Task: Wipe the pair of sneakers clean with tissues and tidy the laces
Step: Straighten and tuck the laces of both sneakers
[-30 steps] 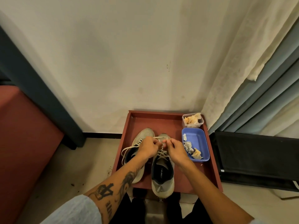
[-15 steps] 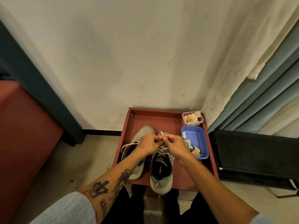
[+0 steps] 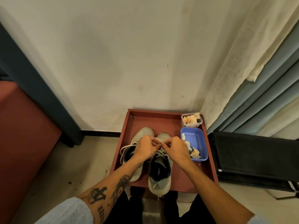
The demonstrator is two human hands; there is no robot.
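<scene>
Two grey-white sneakers stand side by side on a red-brown tray [image 3: 161, 118], toes toward the wall. Over the tongue of the right sneaker [image 3: 159, 172], my left hand [image 3: 146, 148] and my right hand [image 3: 175, 148] meet, each pinching that shoe's lace [image 3: 160, 151]. The left sneaker [image 3: 144, 132] is partly hidden under my left hand; its loose lace [image 3: 125, 149] loops out to the left. A blue tub [image 3: 198, 140] on the tray's right holds crumpled used tissues [image 3: 194, 152]. Behind it, a clear tub [image 3: 191, 120] holds more tissues.
The tray sits on a low stand against a cream wall. A red-brown cushioned block [image 3: 24, 135] lies to the left, a black frame [image 3: 255, 159] and grey curtains [image 3: 267, 94] to the right. My dark-trousered knees [image 3: 123, 207] are under the tray's near edge.
Both hands stay on the right sneaker's lace; the fingers have drawn closer together, and the short lace loop seen above them half a second ago is hidden now.
</scene>
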